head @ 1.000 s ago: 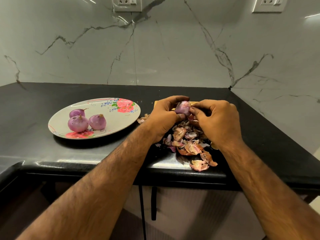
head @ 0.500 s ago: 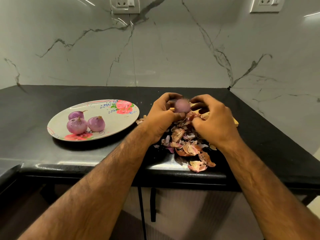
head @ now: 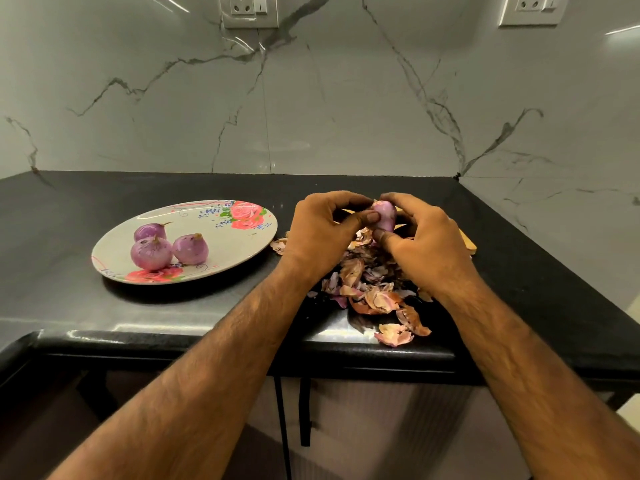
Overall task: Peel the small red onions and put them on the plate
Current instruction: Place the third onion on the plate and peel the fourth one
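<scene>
Four small red onions in all. One onion (head: 385,214) is held up over the right half of the black counter (head: 69,209). The left hand (head: 322,233) pinches it between thumb and curled fingers, and the right hand (head: 426,244) pinches it from the other side, thumb under, forefinger on top. The other three onions (head: 151,252) sit bunched on the left part of the one flowered plate (head: 239,247), touching or nearly so.

Under the hands lies a single heap of peeled skins (head: 374,292), and its nearest scrap (head: 394,337) lies right at the counter's near edge. A tan corner (head: 467,244) shows past the right hand, possibly a wooden board, but it is mostly hidden. A bare strip of counter runs between plate and left hand, with more bare counter far back to the marble wall. Two sockets (head: 249,10) are on that wall.
</scene>
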